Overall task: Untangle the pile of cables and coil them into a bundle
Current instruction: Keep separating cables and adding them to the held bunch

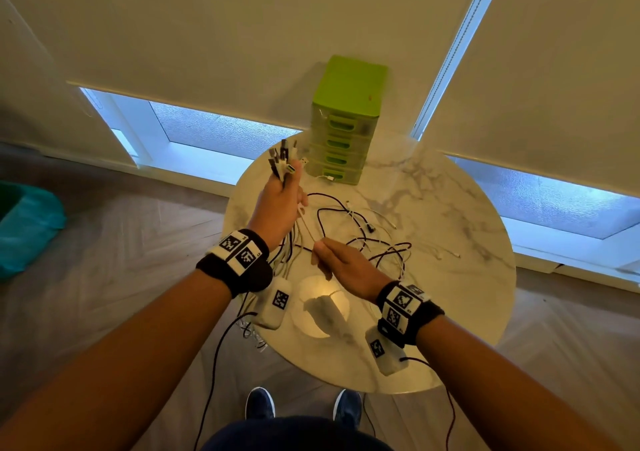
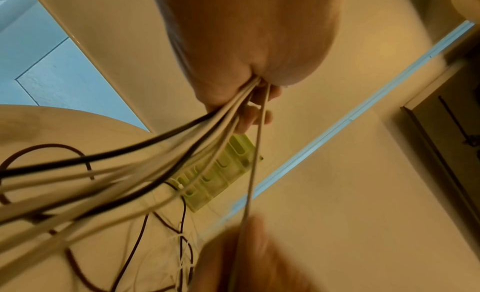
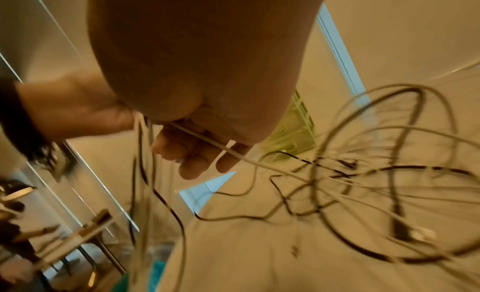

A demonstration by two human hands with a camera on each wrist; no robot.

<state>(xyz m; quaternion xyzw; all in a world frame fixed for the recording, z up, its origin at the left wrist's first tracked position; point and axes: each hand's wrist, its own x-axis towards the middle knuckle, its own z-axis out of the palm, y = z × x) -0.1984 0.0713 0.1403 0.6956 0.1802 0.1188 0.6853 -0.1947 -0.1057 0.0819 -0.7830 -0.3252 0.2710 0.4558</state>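
Observation:
My left hand (image 1: 278, 205) is raised over the round marble table (image 1: 450, 295) and grips a bunch of black and white cables. Their plugs (image 1: 285, 160) stick up out of the fist, and the cables (image 2: 182, 152) hang down from it toward the table's near left edge. One thin white cable (image 1: 306, 224) runs taut from that fist to my right hand (image 1: 343, 262), which pinches it under the thumb. In the right wrist view the white cable (image 3: 233, 151) crosses my fingers (image 3: 197, 159) and leads into the loose tangle (image 1: 377, 243) on the table.
A green drawer unit (image 1: 346, 121) stands at the table's far edge, with a white plug (image 1: 329, 177) lying at its foot. Loose cable ends (image 1: 446, 253) reach right of the tangle. A teal object (image 1: 27, 225) lies on the floor at left. My shoes (image 1: 260, 403) are by the table's near edge.

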